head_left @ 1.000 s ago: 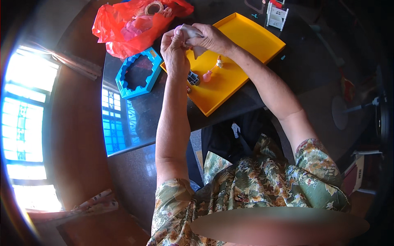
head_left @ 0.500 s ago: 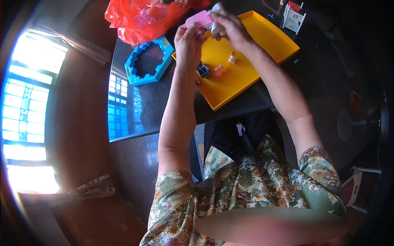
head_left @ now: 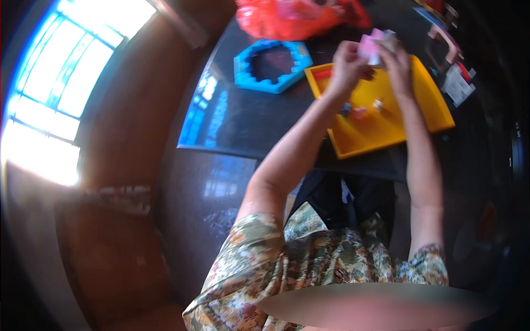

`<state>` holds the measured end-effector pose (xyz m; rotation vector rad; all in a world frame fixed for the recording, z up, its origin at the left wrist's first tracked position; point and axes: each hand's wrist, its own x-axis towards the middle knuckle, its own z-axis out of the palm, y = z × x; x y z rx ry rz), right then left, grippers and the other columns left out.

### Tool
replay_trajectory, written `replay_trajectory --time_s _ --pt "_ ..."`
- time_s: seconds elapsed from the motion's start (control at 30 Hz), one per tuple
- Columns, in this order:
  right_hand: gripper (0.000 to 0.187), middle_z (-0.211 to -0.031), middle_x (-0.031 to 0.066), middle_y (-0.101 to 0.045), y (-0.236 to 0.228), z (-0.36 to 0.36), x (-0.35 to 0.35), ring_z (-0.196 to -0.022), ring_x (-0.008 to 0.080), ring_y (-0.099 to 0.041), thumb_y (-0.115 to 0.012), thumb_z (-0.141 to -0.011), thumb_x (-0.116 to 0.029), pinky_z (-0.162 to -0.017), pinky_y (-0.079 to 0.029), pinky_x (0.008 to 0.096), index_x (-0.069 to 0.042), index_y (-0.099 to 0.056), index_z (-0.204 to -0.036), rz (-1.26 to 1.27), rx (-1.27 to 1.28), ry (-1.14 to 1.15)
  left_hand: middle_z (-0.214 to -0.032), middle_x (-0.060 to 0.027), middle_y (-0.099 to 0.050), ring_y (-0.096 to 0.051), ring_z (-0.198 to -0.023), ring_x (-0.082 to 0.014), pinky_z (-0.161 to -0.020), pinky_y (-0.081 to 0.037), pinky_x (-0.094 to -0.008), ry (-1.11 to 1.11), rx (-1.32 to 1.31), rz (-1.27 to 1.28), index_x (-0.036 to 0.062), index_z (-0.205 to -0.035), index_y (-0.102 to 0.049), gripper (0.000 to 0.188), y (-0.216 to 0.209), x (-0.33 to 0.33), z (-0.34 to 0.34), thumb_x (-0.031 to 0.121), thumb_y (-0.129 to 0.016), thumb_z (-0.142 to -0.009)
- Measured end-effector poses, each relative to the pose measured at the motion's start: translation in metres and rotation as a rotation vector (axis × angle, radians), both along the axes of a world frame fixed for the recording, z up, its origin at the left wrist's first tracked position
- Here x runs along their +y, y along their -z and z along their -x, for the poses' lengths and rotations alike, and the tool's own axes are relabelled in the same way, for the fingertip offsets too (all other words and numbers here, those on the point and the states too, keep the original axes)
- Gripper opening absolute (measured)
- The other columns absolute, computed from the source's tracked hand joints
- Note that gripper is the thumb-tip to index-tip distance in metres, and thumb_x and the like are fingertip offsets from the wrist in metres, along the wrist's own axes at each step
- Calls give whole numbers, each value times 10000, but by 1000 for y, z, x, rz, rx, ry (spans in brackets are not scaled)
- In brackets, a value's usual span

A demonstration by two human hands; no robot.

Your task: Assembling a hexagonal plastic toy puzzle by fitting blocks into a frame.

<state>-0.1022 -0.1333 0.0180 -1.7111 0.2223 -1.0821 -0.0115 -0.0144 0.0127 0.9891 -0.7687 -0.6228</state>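
Above the far part of a shallow yellow tray (head_left: 432, 105), my two hands are close together. My left hand (head_left: 349, 65) is closed on a small flat pink piece (head_left: 369, 47), likely plastic; motion blurs its outline. A crumpled whitish cloth (head_left: 388, 38) is pinched in my right hand (head_left: 398, 65), against the pink piece. Inside the tray, below my hands, lie a small pink toy piece (head_left: 359, 113), a small white toy piece (head_left: 377, 103) and a dark piece (head_left: 346, 110) partly behind my left forearm.
A blue ring-shaped frame (head_left: 243, 74) with a notched inner edge lies left of the tray on the dark table (head_left: 221, 129). Behind it sits a red plastic bag (head_left: 259, 23) with pink things inside. A small white toy rack (head_left: 458, 85) stands to the right. A bright window (head_left: 49, 105) is far left.
The view has swung, so table and tray appear farther right. Both hands still hold the pink piece and the cloth; the pink piece is now tilted differently.
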Motion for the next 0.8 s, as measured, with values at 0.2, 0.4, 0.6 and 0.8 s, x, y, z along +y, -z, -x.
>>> replay_trajectory --time_s 0.2,0.4,0.6,0.8 --pt "488 -1218 89 -551 -9 13 11 -1142 197 -540 -640 -909 -356 -958 -425 290 -92 -510 -1298 -104 171 -89 -847 -117 -659 -669 -611 -161 -527 -555 -263 17 -87 39 36 -1035 -433 265 17 -8 4 36 -652 -885" --pt "477 -1232 122 -568 -4 7 -10 -1154 236 -547 -608 -927 -419 -973 -431 322 -65 -573 -1245 14 289 72 -775 -126 -653 -669 -594 -178 -504 -538 -272 84 -88 -33 44 -1000 -424 185 8 -1 10 40 -590 -919" --pt "617 -1308 147 -544 0 9 -35 -1230 267 -505 -554 -926 -551 -1029 -385 365 -85 -552 -1331 -167 370 155 -799 -113 -622 -608 -602 -166 -490 -485 -275 -1 -223 -35 59 -1008 -421 193 15 -7 15 83 -594 -925" --pt "503 -1296 123 -541 3 -1 10 -1265 228 -481 -644 -930 -385 -1066 -358 361 -90 -542 -1325 57 280 34 -731 -95 -581 -557 -518 -174 -463 -483 -326 135 188 40 75 -1053 -473 144 19 -3 -8 148 -529 -942"
